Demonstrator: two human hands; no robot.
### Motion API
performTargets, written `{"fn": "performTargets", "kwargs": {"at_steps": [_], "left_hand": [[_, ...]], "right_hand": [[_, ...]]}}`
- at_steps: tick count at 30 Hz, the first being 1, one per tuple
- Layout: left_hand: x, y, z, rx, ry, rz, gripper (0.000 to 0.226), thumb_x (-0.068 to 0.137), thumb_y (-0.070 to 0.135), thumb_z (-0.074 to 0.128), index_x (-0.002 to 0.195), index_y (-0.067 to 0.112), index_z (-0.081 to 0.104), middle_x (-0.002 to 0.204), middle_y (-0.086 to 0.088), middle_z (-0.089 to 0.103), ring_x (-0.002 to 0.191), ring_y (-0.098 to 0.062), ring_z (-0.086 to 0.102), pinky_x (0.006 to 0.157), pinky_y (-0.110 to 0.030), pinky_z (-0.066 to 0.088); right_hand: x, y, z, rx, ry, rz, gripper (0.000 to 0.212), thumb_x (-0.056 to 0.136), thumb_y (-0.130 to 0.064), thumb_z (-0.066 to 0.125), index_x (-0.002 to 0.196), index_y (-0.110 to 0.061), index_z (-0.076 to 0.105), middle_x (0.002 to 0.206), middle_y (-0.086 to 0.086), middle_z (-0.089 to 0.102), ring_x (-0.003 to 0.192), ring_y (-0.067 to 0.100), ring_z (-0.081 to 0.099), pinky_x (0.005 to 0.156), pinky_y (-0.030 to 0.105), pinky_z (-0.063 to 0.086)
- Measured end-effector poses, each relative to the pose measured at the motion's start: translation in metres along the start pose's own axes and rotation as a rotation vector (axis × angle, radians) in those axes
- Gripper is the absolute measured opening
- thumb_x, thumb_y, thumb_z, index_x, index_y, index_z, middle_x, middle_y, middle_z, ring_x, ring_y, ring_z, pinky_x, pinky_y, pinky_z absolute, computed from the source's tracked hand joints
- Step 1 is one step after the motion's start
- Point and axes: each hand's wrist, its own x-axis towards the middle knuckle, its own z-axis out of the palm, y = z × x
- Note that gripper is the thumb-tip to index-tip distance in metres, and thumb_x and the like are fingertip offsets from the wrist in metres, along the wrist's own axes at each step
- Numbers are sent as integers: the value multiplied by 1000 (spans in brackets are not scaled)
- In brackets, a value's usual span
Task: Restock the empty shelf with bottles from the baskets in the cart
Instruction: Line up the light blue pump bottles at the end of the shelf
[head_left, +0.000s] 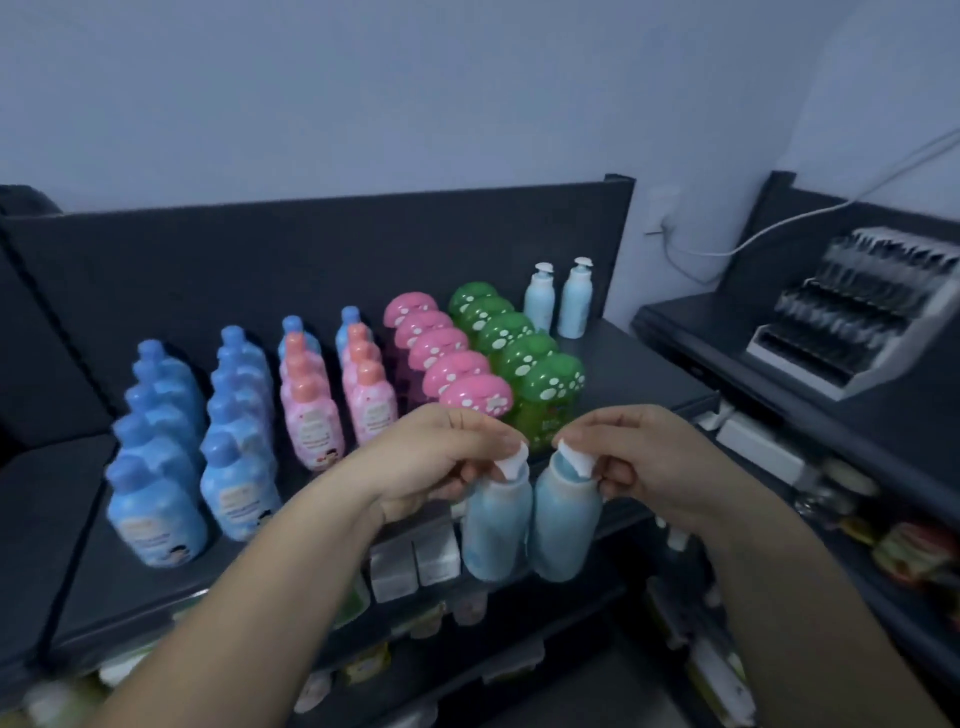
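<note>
Honestly too blurry for labels, pinching a pale blue bottle (496, 530) by its pump (511, 463) with left hand (441, 457), second bottle (566, 525) with right hand (641, 460), at the front edge of the shelf (634, 379).

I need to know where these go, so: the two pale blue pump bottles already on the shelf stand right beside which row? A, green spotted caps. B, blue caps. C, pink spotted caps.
A: the two shelved pump bottles stand at the back right of the shelf, beside the green spotted bottles; the left hand pinches the left held bottle and the right hand the right held bottle by their pumps.
</note>
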Motion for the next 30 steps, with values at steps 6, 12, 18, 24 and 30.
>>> {"fn": "performTargets", "kwargs": {"at_steps": [6, 12, 18, 24, 30], "left_hand": [[60, 31, 9, -53, -156, -1, 10, 89, 7, 62, 94, 5, 71, 63, -1, 57, 46, -4, 38, 39, -13, 31], [100, 50, 30, -64, -220, 18, 12, 90, 8, 62, 96, 4, 72, 65, -1, 59, 49, -3, 37, 42, -10, 33], [138, 56, 49, -93, -198, -1, 14, 90, 4, 61, 87, 7, 74, 62, -1, 58, 47, -4, 38, 42, -10, 34], [184, 71, 71, -130, -133, 17, 14, 92, 5, 58, 89, 7, 72, 60, 0, 55, 47, -3, 35, 40, -9, 32], [236, 86, 94, -211, -11, 41, 16, 93, 4, 56, 92, 4, 72, 61, 0, 57, 45, -1, 39, 42, -8, 37]], "right_hand": [[19, -13, -44, 70, 170, -51, 14, 90, -8, 62, 85, 0, 73, 45, -2, 49, 47, 11, 35, 46, 19, 33], [30, -22, -79, 92, 260, -91, 15, 89, -13, 63, 85, -4, 74, 45, -4, 48, 49, 10, 35, 56, 25, 33], [54, -20, -117, 100, 238, -97, 18, 86, -11, 65, 75, -8, 78, 49, 0, 51, 42, 6, 36, 45, 17, 33], [90, -23, -164, 70, 205, -133, 16, 87, -9, 64, 77, -6, 76, 46, -1, 49, 42, 7, 31, 43, 18, 31], [142, -31, -227, 14, 113, -155, 18, 88, -8, 65, 76, -8, 78, 48, -1, 52, 44, 8, 34, 47, 20, 33]]}}
